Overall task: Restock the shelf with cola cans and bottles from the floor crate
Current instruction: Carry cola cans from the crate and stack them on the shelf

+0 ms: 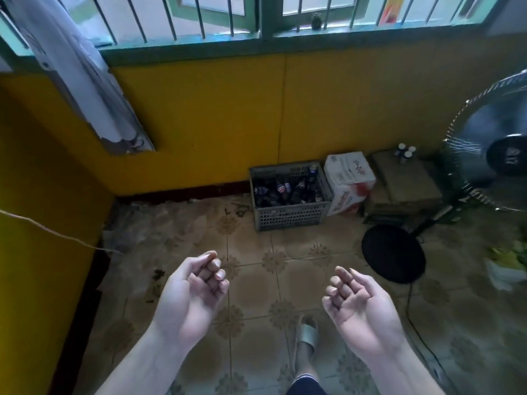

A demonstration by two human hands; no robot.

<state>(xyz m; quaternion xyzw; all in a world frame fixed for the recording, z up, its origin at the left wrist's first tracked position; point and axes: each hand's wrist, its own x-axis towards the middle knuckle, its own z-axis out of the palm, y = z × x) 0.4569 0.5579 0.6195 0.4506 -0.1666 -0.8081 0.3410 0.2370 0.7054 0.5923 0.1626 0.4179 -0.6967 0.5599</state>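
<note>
Gripping nothing with the left hand (188, 292) or the right hand (356, 303); holding both palm-up, fingers loosely curled, probably readying for a two-handed pick. Standing well apart from the crate (288, 218), sitting on the floor against the yellow wall (199, 124), just beside a cardboard box (349, 181). Seeing cola bottles (281, 191) lying jumbled inside, leaning lengthwise, necks seemingly pointing up toward the wall; seeing one can (312, 171) apparently standing upright at the far corner.

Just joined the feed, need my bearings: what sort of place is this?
Probably a small shop's storage corner: a grey crate of cola bottles on the tiled floor, a white carton beside it, plus a standing fan.
</note>
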